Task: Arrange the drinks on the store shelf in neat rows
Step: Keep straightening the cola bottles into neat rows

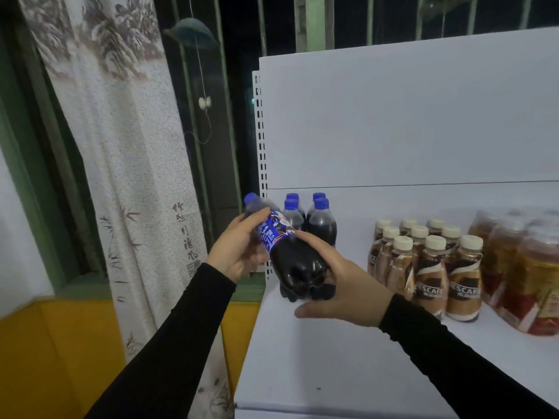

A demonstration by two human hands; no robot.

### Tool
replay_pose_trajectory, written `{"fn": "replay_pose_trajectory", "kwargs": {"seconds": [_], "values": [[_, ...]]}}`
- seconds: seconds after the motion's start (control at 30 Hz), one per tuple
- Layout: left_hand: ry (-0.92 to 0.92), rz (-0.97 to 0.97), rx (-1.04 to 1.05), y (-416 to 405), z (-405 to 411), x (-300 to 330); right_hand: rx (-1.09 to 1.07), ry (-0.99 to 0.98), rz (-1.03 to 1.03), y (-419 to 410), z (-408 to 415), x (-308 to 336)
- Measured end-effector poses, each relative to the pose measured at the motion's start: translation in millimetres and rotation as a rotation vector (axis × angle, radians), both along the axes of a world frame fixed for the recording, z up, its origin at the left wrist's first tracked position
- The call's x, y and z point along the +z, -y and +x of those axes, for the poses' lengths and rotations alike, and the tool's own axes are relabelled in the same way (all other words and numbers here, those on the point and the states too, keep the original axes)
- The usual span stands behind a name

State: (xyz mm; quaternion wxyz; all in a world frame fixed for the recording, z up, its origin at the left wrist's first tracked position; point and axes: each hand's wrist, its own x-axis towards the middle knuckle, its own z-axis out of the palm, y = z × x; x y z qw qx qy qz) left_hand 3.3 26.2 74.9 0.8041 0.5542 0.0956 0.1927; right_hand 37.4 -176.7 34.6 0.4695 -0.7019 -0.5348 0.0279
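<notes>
Cola bottle [290, 252]: tilted, cap up-left, held above the white shelf [332, 358] at its left edge. Left hand [239, 252] fingers curl round the neck; right hand [341, 285] fingers cup the base. Four cola bottles [311, 216] upright behind; Nescafé bottles [423, 264] in rows to the right.

"NESCAFE" on coffee bottles [462, 279]
</notes>
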Motion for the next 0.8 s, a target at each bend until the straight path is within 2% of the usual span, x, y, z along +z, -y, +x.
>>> {"fn": "replay_pose_trajectory", "kwargs": {"seconds": [0.1,0.3,0.8], "values": [[-0.099,-0.050,-0.019,-7.3,-4.5,-3.7,-0.046,0.046,0.039,-12.2,-1.0,-0.4],[-0.179,-0.130,0.017,-16.8,-11.0,-14.3,-0.050,0.058,0.000,-28.3,-2.0,-0.9],[-0.276,-0.204,0.034,-30.6,-9.0,-30.2,-0.047,0.061,-0.028,-41.2,4.1,-6.6]]}}
